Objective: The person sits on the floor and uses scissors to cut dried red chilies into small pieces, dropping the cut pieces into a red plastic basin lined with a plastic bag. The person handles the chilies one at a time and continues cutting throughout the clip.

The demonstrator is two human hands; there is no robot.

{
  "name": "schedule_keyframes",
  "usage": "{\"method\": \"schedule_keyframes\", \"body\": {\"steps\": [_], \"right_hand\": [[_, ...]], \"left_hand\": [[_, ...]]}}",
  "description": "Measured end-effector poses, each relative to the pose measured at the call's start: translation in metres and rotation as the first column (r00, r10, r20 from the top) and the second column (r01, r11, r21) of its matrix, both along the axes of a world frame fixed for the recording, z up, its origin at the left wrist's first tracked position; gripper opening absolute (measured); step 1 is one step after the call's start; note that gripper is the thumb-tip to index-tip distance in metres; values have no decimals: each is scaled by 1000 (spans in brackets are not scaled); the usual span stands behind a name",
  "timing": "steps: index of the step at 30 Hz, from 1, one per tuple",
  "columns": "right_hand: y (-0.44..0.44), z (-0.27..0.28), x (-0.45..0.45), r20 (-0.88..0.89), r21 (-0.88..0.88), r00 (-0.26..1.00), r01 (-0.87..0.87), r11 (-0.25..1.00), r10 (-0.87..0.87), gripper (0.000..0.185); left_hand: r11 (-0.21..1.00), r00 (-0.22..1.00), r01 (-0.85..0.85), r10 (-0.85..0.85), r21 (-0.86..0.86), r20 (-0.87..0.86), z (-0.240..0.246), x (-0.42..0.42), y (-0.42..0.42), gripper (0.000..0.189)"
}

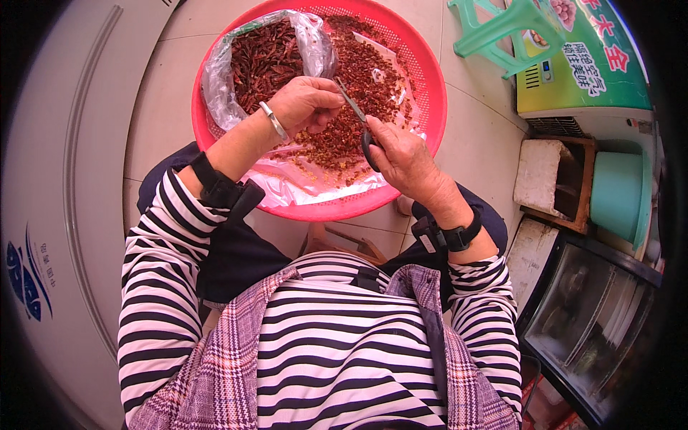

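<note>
My right hand (pixel 403 156) grips a pair of scissors (pixel 355 107) by its black handle, the blades pointing up and to the left. Close to the blade tips is my left hand (pixel 307 105), thumb and fingers drawn together; whether a small piece sits between them is hidden. Both hands are over a red perforated plastic basket (pixel 432 102). Inside it, at the left, a clear plastic bag (pixel 317 45) with its mouth rolled back holds whole dried red chillies (pixel 266 59). Cut chilli pieces and pale seeds (pixel 344 145) lie on plastic sheeting (pixel 301 188) beside the bag.
A green plastic stool (pixel 494 32) stands at the upper right against a green chest freezer (pixel 586 64) bearing writing. Below are a wooden box (pixel 583 183), a teal tub (pixel 618 193) and a glass-fronted cabinet (pixel 580 322). A grey appliance (pixel 48 161) lines the left side.
</note>
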State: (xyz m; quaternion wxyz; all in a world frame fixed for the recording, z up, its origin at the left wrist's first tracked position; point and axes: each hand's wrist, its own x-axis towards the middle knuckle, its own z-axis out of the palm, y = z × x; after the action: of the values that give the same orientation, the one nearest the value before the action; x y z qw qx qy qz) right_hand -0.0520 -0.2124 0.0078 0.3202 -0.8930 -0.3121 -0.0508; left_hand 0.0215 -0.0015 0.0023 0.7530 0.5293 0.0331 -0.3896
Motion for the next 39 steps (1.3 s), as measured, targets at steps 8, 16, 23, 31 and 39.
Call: {"method": "schedule_keyframes", "body": {"steps": [8, 16, 23, 31, 39], "right_hand": [[-1, 1, 0, -179, 234, 981, -35, 972, 78, 33], [-13, 14, 3, -780, 495, 553, 261, 829, 291, 24], [-4, 2, 6, -359, 334, 933, 151, 931, -23, 31], [-1, 9, 4, -209, 102, 976, 77, 992, -54, 39], [-1, 7, 4, -83, 4, 996, 32, 999, -32, 40]], "left_hand": [[985, 985, 158, -162, -72, -63, 6, 8, 11, 5], [941, 944, 314, -324, -123, -67, 6, 8, 11, 8], [992, 992, 123, -123, -19, 7, 5, 9, 9, 13], [997, 997, 77, -76, -15, 32, 3, 8, 7, 12], [996, 997, 69, -68, -55, 25, -1, 2, 1, 9]]}}
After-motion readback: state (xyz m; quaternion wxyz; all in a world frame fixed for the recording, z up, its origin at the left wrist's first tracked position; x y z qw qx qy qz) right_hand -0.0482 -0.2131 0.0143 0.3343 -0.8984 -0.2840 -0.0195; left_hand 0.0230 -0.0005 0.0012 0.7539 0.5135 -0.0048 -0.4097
